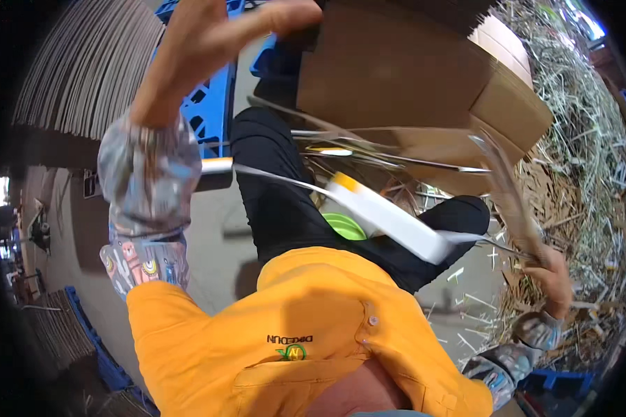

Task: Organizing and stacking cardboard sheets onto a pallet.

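Note:
My left hand point(212, 45) is raised at the upper left, its thumb stretched out toward a brown cardboard box point(389, 62). Its other fingers run partly past the top edge. At the right, my right hand point(553, 281) is closed around a thin cardboard strip point(511, 191), smeared by motion. Other narrow pale strips point(278, 178) reach across in front of my knees. Over my lap shows a long white piece with a yellow end point(389, 215), blurred, its kind unclear. Part of a bright green round container point(344, 226) shows between my legs.
A tall stack of cardboard sheets point(83, 66) stands at the upper left, beside a blue plastic pallet point(215, 104). Shredded strips point(577, 118) and brown scraps point(549, 201) heap up along the right. Another blue pallet point(108, 365) lies at the lower left.

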Demonstrator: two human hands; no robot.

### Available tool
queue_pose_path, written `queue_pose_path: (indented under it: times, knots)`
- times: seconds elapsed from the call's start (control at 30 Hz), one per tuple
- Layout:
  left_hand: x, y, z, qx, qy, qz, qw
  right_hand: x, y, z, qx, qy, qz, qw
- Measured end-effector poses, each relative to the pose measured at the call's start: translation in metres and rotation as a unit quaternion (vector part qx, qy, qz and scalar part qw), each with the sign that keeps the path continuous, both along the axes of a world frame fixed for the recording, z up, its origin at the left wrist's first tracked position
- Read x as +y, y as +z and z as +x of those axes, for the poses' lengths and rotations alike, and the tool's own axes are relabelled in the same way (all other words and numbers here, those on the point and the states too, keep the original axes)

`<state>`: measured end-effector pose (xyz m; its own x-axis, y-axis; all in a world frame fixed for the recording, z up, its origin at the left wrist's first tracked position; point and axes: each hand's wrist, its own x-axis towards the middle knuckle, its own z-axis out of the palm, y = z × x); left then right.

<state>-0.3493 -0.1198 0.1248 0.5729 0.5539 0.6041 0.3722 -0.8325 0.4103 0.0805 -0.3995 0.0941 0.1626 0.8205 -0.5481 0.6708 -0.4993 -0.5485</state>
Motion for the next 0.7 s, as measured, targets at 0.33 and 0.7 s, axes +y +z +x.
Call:
queue_pose_path:
  times: [0.33,0.7]
  knots:
    - [0.075,-0.152,0.008,0.273,-0.081,-0.162,0.945,-0.072,0.007,0.138,-0.108,-0.381,0.262,0.880]
    - [0.140,-0.252,0.117,0.005,0.116,-0.217,0.969,-0.025,-0.008,0.070,-0.079,-0.251,0.246,0.933]
